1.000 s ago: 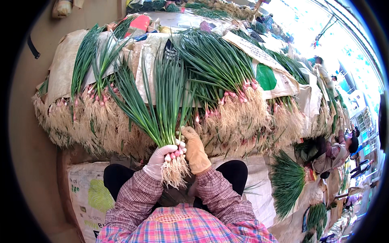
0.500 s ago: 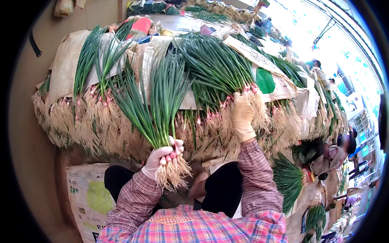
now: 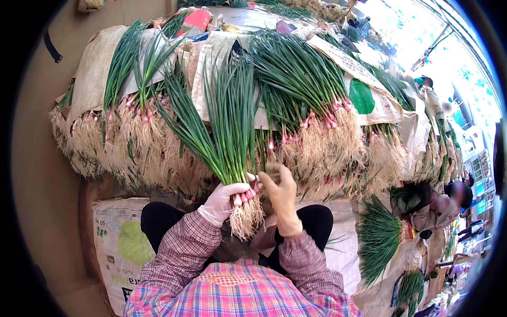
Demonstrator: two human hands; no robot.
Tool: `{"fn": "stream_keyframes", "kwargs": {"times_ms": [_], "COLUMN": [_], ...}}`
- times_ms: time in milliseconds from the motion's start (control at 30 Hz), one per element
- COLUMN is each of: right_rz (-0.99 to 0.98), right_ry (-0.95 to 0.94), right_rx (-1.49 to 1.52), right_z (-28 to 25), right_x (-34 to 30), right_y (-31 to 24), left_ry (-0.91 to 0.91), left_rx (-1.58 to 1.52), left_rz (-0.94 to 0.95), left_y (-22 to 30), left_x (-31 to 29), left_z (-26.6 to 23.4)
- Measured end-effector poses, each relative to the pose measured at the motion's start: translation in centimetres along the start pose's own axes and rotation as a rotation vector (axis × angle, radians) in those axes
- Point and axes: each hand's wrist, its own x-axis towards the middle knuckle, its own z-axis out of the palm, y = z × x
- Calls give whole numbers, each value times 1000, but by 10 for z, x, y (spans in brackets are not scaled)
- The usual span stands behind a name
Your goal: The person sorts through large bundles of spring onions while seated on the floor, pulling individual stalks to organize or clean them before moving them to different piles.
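Observation:
My left hand point(image 3: 217, 204), in a white glove, is closed round a bunch of spring onions point(image 3: 230, 137) just above the pink bulbs. Its green leaves fan up and away from me, and the pale roots hang below my fist. Close by on the right is my right hand point(image 3: 285, 196) in a yellowish glove, its thumb and fingers apart; the fingertips are blurred and I see nothing between them. Beyond both hands, a long heap of spring onions point(image 3: 335, 145) lies with roots toward me. A larger clump of green leaves point(image 3: 298, 71) rests on top of it.
Pale sacks point(image 3: 95, 74) partly cover the heap. A printed sack point(image 3: 120, 238) lies on the floor at my left. To the right a fanned bunch of spring onions point(image 3: 379, 238) lies on the ground, beside a crouching person point(image 3: 435, 214). More people are farther right.
My right hand has come away from the clump on the heap and moved down and left beside the held bunch. My left hand still grips its bunch. The view has shifted a little.

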Motion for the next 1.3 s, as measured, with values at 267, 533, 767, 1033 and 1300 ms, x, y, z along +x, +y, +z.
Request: {"fn": "stream_keyframes", "kwargs": {"times_ms": [267, 533, 767, 1033, 1300], "right_rz": [430, -96, -551, -343, -446], "right_ry": [-200, -342, 494, 254, 191], "right_rx": [611, -350, -1125, -428, -1157], "right_z": [19, 26, -78, -110, -85], "right_x": [18, 23, 118, 135, 131], "right_y": [-4, 64, -49, -60, -14], "left_ry": [11, -51, -60, -62, -53], "left_rx": [27, -4, -171, -178, -186], "left_rz": [40, 72, 84, 43, 34], "left_y": [-1, 5, 10, -3, -7], "left_x": [3, -5, 3, 13, 16], "left_z": [2, 4, -19, -25, -21]}}
